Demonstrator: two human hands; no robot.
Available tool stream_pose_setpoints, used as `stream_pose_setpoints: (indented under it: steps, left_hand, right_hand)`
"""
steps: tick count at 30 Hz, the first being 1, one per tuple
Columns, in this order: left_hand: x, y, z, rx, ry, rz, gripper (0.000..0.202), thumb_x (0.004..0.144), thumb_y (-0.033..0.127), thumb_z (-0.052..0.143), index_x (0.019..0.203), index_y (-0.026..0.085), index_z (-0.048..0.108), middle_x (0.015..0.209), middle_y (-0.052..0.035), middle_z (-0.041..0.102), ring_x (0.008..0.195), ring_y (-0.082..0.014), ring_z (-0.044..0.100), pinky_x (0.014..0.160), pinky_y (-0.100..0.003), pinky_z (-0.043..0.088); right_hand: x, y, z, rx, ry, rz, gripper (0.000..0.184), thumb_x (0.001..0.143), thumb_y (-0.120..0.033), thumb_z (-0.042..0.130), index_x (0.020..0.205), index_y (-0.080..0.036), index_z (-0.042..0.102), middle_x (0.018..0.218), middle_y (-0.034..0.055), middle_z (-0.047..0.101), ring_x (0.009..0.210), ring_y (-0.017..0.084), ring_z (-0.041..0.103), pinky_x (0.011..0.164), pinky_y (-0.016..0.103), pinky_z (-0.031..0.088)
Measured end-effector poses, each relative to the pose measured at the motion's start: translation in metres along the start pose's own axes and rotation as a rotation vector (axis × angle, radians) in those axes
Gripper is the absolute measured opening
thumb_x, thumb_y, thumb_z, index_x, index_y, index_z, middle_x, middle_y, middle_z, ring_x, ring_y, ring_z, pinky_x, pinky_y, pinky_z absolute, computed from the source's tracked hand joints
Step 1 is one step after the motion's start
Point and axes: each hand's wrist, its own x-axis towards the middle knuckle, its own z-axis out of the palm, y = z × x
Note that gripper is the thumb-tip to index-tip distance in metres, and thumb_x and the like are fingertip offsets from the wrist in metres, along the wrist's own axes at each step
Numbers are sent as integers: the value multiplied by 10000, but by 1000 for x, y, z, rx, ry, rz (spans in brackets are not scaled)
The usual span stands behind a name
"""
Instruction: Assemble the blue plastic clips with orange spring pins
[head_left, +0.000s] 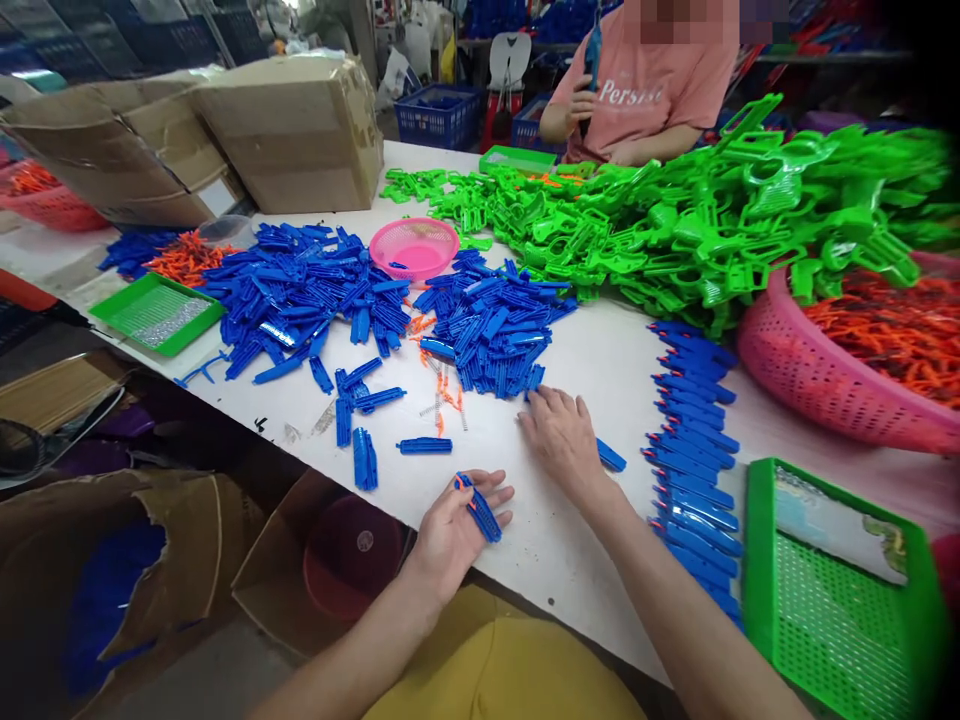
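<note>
My left hand (454,525) lies palm up at the near edge of the white table (600,360) and holds a blue plastic part (480,508) with an orange piece in it across its fingers. My right hand (561,432) rests palm down on the table, fingers reaching toward a pile of blue parts (487,325); one blue part (611,456) lies just beside its wrist. Small metal springs and orange pieces (442,395) are scattered ahead of my hands. A neat row of assembled blue parts (694,450) runs down the table to the right.
Green plastic frames (675,230) are heaped at the back right. A pink basket (825,380) holds orange pieces. Green trays (832,590) (157,315), a small pink bowl (414,248), cardboard boxes (292,130) and another blue pile (300,290) stand around. A person in a pink shirt (645,90) sits across.
</note>
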Motion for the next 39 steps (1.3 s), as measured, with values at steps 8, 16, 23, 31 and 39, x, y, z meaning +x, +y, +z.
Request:
stream_pose_setpoints:
  steps: [8,16,23,31,39]
  left_hand:
    - [-3,8,-6,-3,4,-20,129,842,177,617,952,143,677,1160,-151,699,1073,-291,668,917,-421,483]
    - [1,0,7,-21,10,-18,145,836,154,594,956,129,672,1108,-148,711,1020,-281,687,895,-416,493]
    - [1,-2,10,-34,5,-34,161,830,170,616,974,130,676,1134,-149,702,1033,-272,681,926,-410,486]
    - [1,-7,18,-78,9,-52,287,942,372,533,943,125,679,1094,-146,709,1017,-268,680,880,-385,512]
    - [2,-9,20,-101,-1,-34,411,952,484,503,945,117,688,1105,-157,711,1064,-280,663,899,-387,510]
  right_hand:
    - [-71,-12,-16,-46,80,-46,233,966,-362,493,901,-188,633,963,132,673,956,293,551,825,421,444]
    - [-62,-10,-10,87,14,147,240,943,-264,424,1050,-176,620,856,100,685,802,235,627,655,315,436]
    - [-99,-2,-31,102,-31,180,287,980,-358,412,1017,-214,657,892,86,704,802,223,638,613,312,430]
    - [-107,-3,-30,33,-33,0,301,998,-358,422,1081,-169,641,1000,127,655,940,275,561,775,392,478]
    - [-115,-12,-35,397,-15,134,257,964,-391,508,1075,-195,631,951,95,650,851,228,626,751,373,522]
